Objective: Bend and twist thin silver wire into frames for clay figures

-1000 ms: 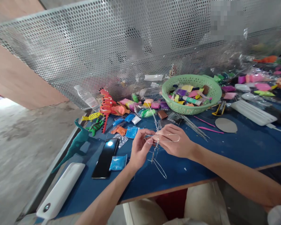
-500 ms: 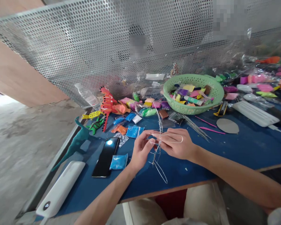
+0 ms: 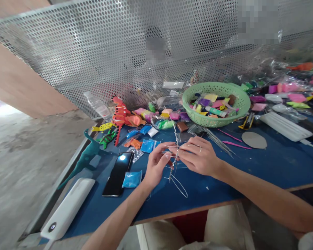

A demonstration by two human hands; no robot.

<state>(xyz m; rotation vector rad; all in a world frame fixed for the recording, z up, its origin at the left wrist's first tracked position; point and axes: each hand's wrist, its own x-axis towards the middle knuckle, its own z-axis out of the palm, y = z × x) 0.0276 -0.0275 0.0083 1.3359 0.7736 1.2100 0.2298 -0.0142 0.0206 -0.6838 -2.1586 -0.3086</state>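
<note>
A twisted silver wire frame (image 3: 176,139) stands upright between my hands, a long wire loop hanging from its lower end above the blue table. My left hand (image 3: 158,161) grips the frame's middle from the left, thumb and fingers pinched on it. From the right, my right hand (image 3: 198,156) pinches the wire near the same spot, and a thin loop of wire lies across its fingers. The fingertips partly hide the crossing of the wires. Below my left hand lie a blue clay packet (image 3: 132,179) and a black phone (image 3: 118,174).
A green basket (image 3: 216,121) of clay packets stands behind, beside loose straight wires (image 3: 216,139) and pink tools (image 3: 236,144). Clay dinosaurs, including a teal one (image 3: 87,152), line the left edge near a white power bank (image 3: 69,208). A perforated metal screen (image 3: 106,59) borders the back.
My right hand's fingers have lifted and shifted slightly, and the wire loop across them has moved and looks shorter. The wire frame has tilted a little; my left hand stays on it.
</note>
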